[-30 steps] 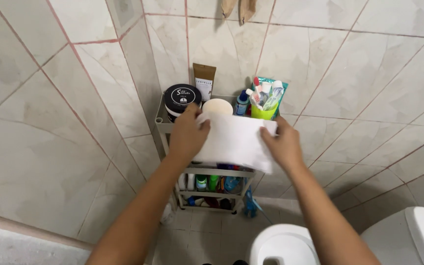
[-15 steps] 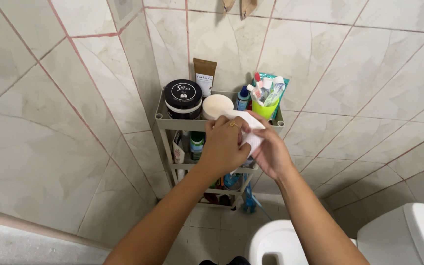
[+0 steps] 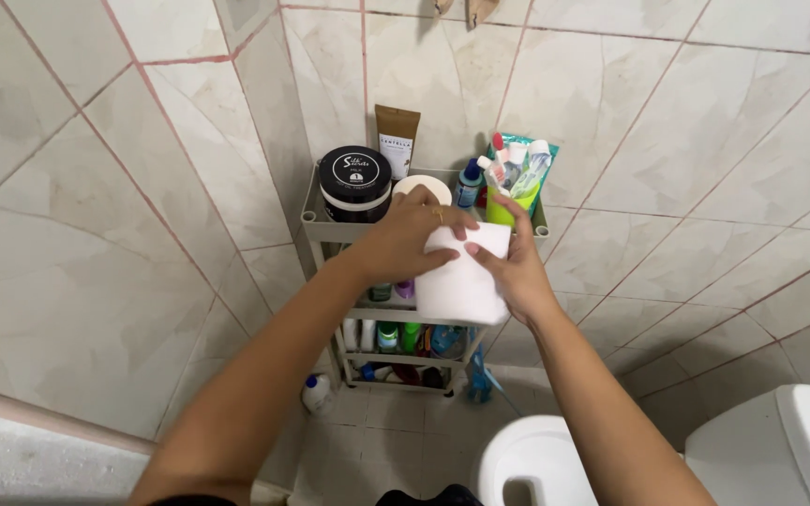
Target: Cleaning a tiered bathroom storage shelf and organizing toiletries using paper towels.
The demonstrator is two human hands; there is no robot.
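**Folded cloth held between both hands, in front of the rack**

Nearest to us is the toilet (image 3: 541, 464), low at the right, well apart from the work. Above it we hold the white cloth (image 3: 461, 276) with both hands close together. Our left hand (image 3: 405, 239) presses on its upper left corner from above, and our right hand (image 3: 513, 267) grips its right edge, fingers on the front. The cloth hangs with its long axis almost vertical (a folded rectangle), directly between the hands, equally near to each. Just behind it stands the rack (image 3: 325, 230), with a black jar (image 3: 355, 181) and a green cup (image 3: 502, 211) on its top shelf.
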